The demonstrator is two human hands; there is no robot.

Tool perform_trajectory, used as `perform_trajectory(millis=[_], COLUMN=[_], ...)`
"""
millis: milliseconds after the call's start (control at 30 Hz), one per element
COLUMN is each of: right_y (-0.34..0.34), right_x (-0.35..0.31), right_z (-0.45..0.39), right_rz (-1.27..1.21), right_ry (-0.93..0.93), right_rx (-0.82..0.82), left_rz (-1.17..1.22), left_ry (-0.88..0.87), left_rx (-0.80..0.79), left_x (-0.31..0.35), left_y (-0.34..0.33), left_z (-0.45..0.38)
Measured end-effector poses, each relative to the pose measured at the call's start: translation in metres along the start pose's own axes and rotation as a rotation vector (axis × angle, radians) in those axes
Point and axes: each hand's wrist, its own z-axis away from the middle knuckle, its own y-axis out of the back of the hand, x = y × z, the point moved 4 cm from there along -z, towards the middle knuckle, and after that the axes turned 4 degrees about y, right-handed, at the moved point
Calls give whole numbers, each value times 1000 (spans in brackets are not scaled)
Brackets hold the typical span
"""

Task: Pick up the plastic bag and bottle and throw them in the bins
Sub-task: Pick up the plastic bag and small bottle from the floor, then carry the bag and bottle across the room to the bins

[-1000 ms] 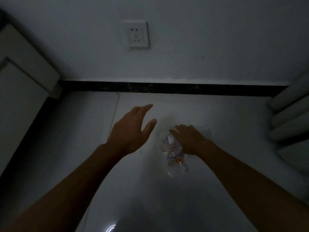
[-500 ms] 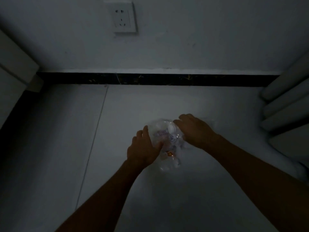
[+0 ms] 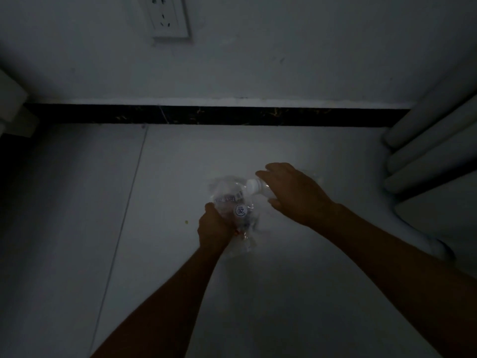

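Observation:
The room is dim. A clear crumpled plastic bag (image 3: 236,208) with printed labels is over the pale floor near the middle of the view. My left hand (image 3: 213,227) grips the bag at its lower left side. A clear bottle (image 3: 258,188) with a white cap lies sideways just right of the bag, cap pointing left. My right hand (image 3: 291,192) is wrapped over the bottle's body, which is mostly hidden under the fingers.
A white wall with a power socket (image 3: 169,16) and a dark skirting strip (image 3: 219,115) lies ahead. Pale curtain folds (image 3: 423,156) hang at the right and reach the floor. A white cabinet corner (image 3: 13,104) juts in at the left. A tiny yellow speck (image 3: 186,222) lies on the floor.
My left hand came in from the left and closed on the bag. My right hand shifted right and took hold of the bottle, drawing it away from the bag.

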Motion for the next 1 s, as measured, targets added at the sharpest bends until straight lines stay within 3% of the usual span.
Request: perform_trajectory(millis=[267,467,767,1000], right_y=[44,134,356,600], right_x=[-8,-27,-86,-158], right_z=[-12,-18,-30,-33], right_rz=[-30,1,44,89], right_ry=[-55,-73,-82,-30], right_rx=[90,221,311,371], left_rz=[-88,-111,-79,-104], left_ry=[-364,-560,-703,-858], left_rx=[128,221,262,426], left_x=[60,139,270,402], left_y=[72,161,324,500], left_z=[17,52,168,304])
